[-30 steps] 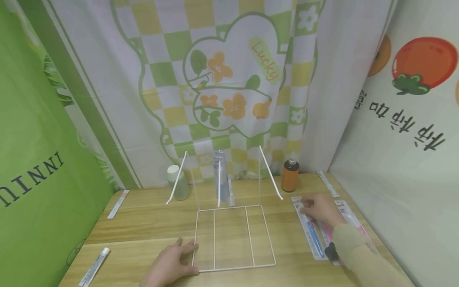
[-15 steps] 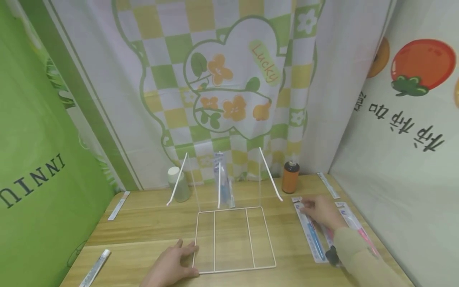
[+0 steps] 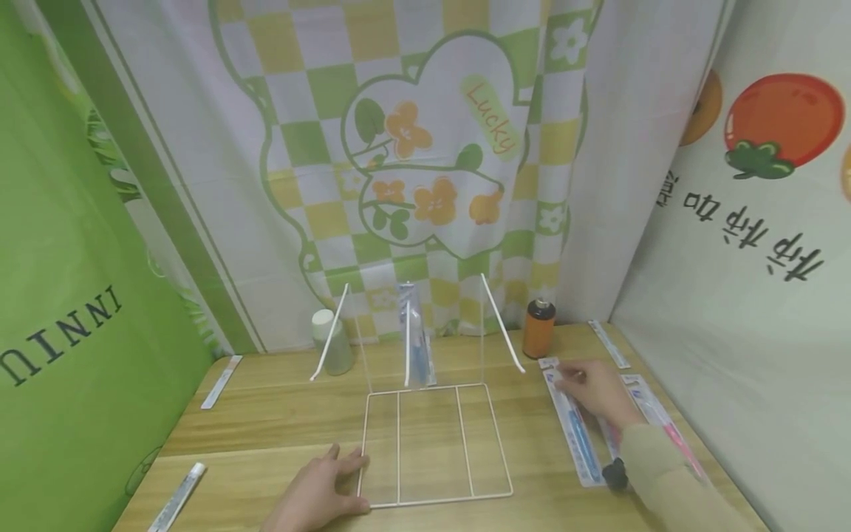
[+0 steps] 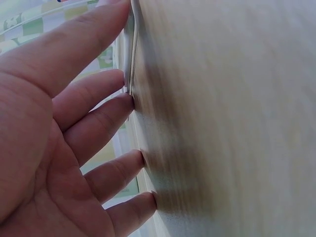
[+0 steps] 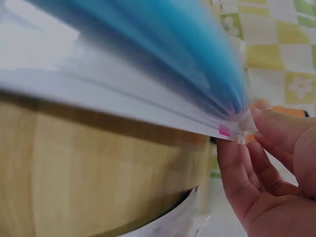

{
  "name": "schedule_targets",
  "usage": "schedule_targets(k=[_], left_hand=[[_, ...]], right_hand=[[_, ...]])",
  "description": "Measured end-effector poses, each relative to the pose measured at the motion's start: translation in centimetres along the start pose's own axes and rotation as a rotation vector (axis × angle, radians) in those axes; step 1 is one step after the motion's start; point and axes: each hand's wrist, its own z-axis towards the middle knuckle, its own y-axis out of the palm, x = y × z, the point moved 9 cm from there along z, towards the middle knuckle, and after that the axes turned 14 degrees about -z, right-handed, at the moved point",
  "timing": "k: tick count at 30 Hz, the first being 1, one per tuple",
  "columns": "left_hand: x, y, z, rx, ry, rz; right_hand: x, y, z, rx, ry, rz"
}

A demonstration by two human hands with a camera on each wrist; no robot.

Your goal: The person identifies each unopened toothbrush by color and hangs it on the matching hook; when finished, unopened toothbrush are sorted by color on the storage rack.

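My right hand (image 3: 595, 391) pinches the edge of a blue toothbrush in a clear-and-white pack (image 3: 577, 428) at the right of the table. In the right wrist view, thumb and fingers of the right hand (image 5: 266, 168) meet on the end of that toothbrush pack (image 5: 148, 94), tilted above the wood. My left hand (image 3: 318, 484) rests at the near left corner of a white wire rack (image 3: 432, 501), fingers spread. The left wrist view has the left hand (image 4: 74, 128) with fingertips on the table and against the rack's wire (image 4: 134, 44). Another toothbrush pack (image 3: 414, 332) hangs on the rack's middle hook.
Pink toothbrush packs (image 3: 658, 414) lie right of the right hand, one partly under the arm. Behind the rack stand a pale green bottle (image 3: 337, 351) and an orange bottle (image 3: 538, 332). A white-capped tube (image 3: 176, 496) and slim packets (image 3: 221, 382) lie left; another slim packet (image 3: 608, 343) lies back right.
The far end of the blue toothbrush pack has shifted slightly up and left in my right hand's pinch. My left hand stays at the rack corner.
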Motion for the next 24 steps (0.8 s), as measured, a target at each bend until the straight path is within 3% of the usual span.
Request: schedule_targets(k=[7,14,24], left_hand=[[0.2,-0.1,0.0,0.011,0.011,0.015],[0.1,0.1,0.0,0.006,0.017,0.02],[0.2,0.0,0.0,0.015,0.007,0.02]], right_hand=[[-2.9,-1.7,-0.1,0.086,-0.018,0.03],[-7.8,-3.7,-0.7,0.194,-0.089,0.115],[-17.5,-6.5,-3.8,0.444,-0.354,0.291]])
